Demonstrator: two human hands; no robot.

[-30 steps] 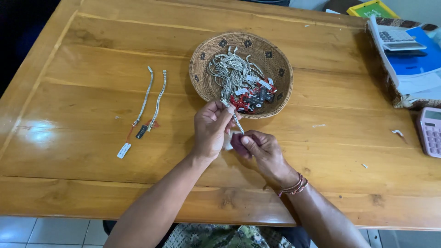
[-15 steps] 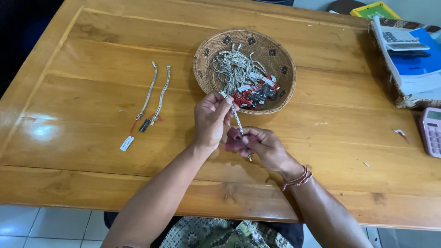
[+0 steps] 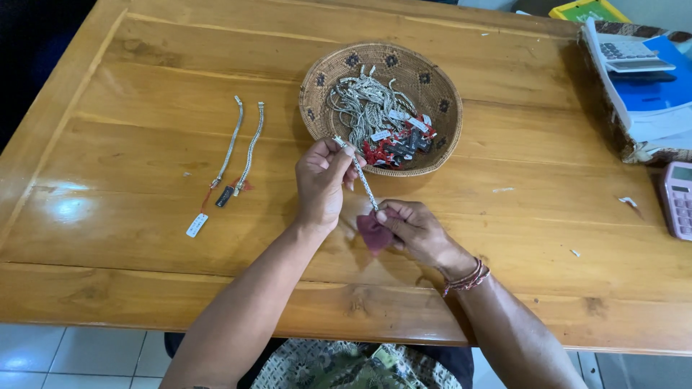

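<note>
My left hand (image 3: 321, 180) pinches the upper end of a silver chain bracelet (image 3: 358, 173), which runs taut down to my right hand (image 3: 412, 230). My right hand presses a small dark red cloth (image 3: 373, 232) around the bracelet's lower part. Just beyond the hands a round woven basket (image 3: 433, 83) holds a heap of several silver bracelets (image 3: 364, 104) with red, black and white tags. Two more tagged silver bracelets (image 3: 241, 144) lie straight on the wooden table (image 3: 144, 86) to the left.
A pink calculator (image 3: 679, 198) lies at the right edge. Behind it a patterned box (image 3: 613, 122) holds papers, a blue book and a white calculator (image 3: 628, 52). Small scraps of paper (image 3: 628, 202) dot the right side of the table.
The bracelet has been pulled further through the red cloth, so more of its length shows between the hands. My left hand moved up and left; my right hand slid down with the cloth.
</note>
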